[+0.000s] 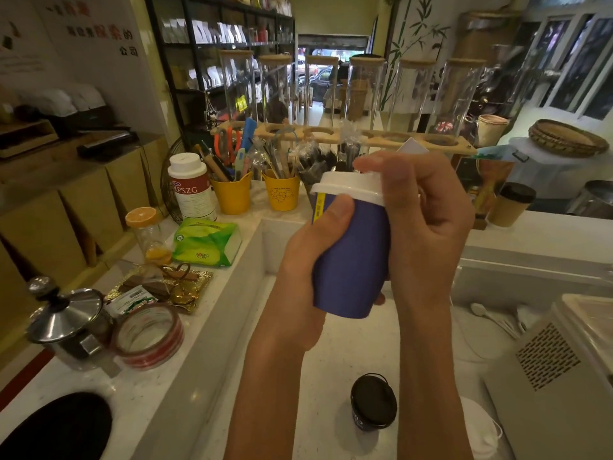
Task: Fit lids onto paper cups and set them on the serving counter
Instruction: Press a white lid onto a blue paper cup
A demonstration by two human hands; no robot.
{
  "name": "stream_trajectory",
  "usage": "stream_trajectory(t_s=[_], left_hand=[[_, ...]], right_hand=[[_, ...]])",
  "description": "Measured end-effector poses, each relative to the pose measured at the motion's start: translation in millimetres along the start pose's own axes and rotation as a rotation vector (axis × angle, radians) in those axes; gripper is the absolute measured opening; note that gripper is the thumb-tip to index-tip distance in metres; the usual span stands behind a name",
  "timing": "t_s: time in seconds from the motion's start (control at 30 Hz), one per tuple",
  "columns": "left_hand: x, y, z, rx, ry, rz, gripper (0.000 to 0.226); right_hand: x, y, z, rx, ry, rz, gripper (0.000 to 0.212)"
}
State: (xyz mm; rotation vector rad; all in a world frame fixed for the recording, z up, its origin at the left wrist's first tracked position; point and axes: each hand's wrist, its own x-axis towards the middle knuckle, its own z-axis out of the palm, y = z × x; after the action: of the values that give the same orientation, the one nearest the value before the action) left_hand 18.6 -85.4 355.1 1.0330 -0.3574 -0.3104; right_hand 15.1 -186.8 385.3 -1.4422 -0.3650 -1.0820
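My left hand (308, 260) grips a blue paper cup (355, 257) around its body, held up in the air and tilted slightly. A white lid (345, 187) sits on the cup's rim. My right hand (428, 220) wraps over the lid's right side, fingers curled on its top and edge. On the lower worktop (331, 360) below stands a small dark cup with a black lid (374, 401). A brown paper cup with a black lid (510, 204) stands on the raised serving counter (547, 234) at the right.
The left counter holds a tape roll (149, 335), a steel pot (66, 322), a green tissue pack (207, 242), a white canister (192, 187) and yellow utensil buckets (232, 194). A grey machine (550, 366) stands at the right. Tall glass jars (365, 88) line the back.
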Motion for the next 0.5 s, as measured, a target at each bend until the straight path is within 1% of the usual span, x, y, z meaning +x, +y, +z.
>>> stream_trajectory(t_s=[0.03,0.1,0.2,0.37,0.43,0.5], left_hand=[[-1,0,2,-0.017,-0.017,-0.001,0.062],[-1,-1,7,-0.047,0.001,0.002,0.055],[0,-1,9,-0.082,0.037,-0.013,0.049],[-2,-5,5,-0.031,0.046,0.015,0.062],[3,-14,3,0.065,0.155,0.133,0.067],[11,-24,-3,0.293,0.321,0.367,0.071]], right_hand=[[2,-1,1,0.026,0.007,0.011,0.016],[9,0,3,0.021,0.006,0.041,0.022],[14,4,3,-0.012,-0.043,0.062,0.031],[11,7,1,0.092,-0.017,0.119,0.029],[8,11,-1,0.129,-0.048,0.247,0.026],[1,18,-6,0.186,-0.150,0.478,0.026]])
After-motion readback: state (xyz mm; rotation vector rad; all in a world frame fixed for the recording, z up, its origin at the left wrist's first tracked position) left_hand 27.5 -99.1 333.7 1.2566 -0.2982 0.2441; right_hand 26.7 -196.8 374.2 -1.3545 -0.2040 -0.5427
